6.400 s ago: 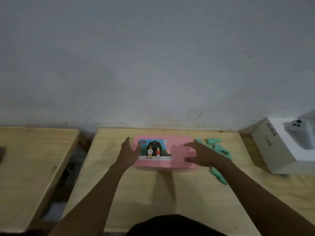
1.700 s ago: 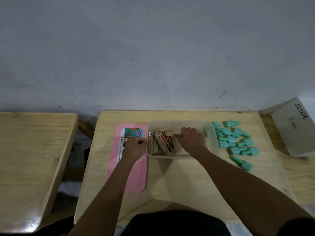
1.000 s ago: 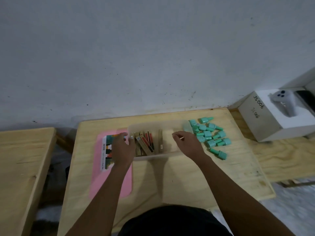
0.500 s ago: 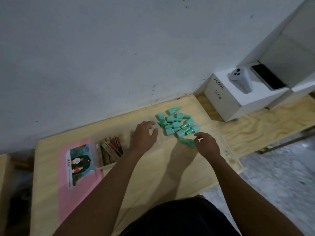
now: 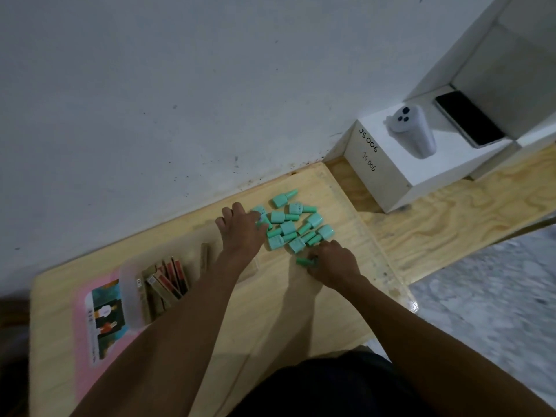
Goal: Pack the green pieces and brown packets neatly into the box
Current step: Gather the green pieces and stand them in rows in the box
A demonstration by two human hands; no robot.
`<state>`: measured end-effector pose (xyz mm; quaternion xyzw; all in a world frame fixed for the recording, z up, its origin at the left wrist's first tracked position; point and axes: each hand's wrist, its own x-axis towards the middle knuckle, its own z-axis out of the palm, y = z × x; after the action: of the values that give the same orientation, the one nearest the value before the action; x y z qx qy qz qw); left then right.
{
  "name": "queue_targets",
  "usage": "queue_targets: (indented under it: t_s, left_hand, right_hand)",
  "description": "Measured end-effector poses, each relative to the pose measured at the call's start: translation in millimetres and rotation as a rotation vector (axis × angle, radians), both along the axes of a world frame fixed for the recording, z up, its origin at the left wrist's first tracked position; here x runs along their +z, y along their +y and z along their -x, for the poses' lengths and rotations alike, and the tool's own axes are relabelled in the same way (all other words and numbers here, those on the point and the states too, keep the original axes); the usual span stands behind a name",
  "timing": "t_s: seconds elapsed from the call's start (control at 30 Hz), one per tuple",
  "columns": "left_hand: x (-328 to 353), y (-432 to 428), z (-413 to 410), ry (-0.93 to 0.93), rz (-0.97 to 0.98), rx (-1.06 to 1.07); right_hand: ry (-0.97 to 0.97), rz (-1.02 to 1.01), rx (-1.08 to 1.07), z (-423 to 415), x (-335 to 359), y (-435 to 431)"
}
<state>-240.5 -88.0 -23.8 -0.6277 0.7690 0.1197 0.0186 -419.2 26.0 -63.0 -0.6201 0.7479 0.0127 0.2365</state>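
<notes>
Several green pieces point(image 5: 293, 222) lie in a loose pile on the wooden table point(image 5: 270, 311) near the wall. My left hand point(image 5: 242, 228) rests at the pile's left edge, fingers touching a green piece there. My right hand point(image 5: 334, 263) is closed over one green piece point(image 5: 304, 261) lying at the pile's near side. The clear plastic box point(image 5: 132, 296) sits to the left and holds several brown packets point(image 5: 168, 279) standing on edge. My left forearm crosses over the box's right part and hides it.
The box's pink lid point(image 5: 99, 320) with a picture label lies left of the box. A white carton point(image 5: 388, 167) marked JS006 carries a white controller point(image 5: 413, 133) and a dark phone point(image 5: 469, 118). The table's right edge drops to a grey floor.
Both hands left the box and moved right to the green pile. My right hand now covers a green piece, and my left hand has reached the pile's left edge. The camera turned right.
</notes>
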Motion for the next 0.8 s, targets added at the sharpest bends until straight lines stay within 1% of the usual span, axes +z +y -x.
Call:
queue_targets:
  t_s: [0.1,0.2,0.27,0.37,0.43,0.53,0.63,0.7,0.73,0.8]
  left_hand:
    - [-0.4,-2.4,5.3,0.001,-0.023,-0.013]
    - [-0.5,-5.4,5.0,0.007,-0.032,-0.020]
    - [0.7,-7.4,3.8,-0.005,-0.048,-0.043]
    - [3.4,-9.1,-0.3,0.033,-0.037,-0.048]
    - [6.8,-10.4,-4.5,0.146,-0.028,0.010]
    - [17.8,-12.0,-11.0,0.367,-0.034,0.132]
    - [31.6,-12.1,-24.1,0.550,-0.092,0.212]
    - [40.4,-9.7,-36.6,0.649,-0.118,0.209]
    - [45.7,-7.1,-42.6,0.685,-0.115,0.200]
    - [54.8,-1.0,-55.4,0.736,-0.102,0.190]
  right_hand:
    - [-0.014,0.011,0.006,6.0,-2.4,1.4]
    - [-0.068,0.055,-0.046,13.7,-2.1,3.2]
    - [-0.196,0.074,-0.111,17.6,-1.7,3.1]
    - [-0.474,0.116,-0.248,17.4,6.1,0.6]
    - [-0.680,0.174,-0.385,12.3,19.1,-3.2]
    - [-1.016,0.147,-0.596,2.4,41.8,-9.4]
    - [-1.258,0.143,-0.710,-8.2,53.8,-16.3]
    - [-1.350,0.146,-0.741,-17.6,58.3,-20.2]
    - [-1.357,0.151,-0.743,-22.6,60.0,-22.0]
    - [-1.296,0.176,-0.706,-33.2,64.1,-25.0]
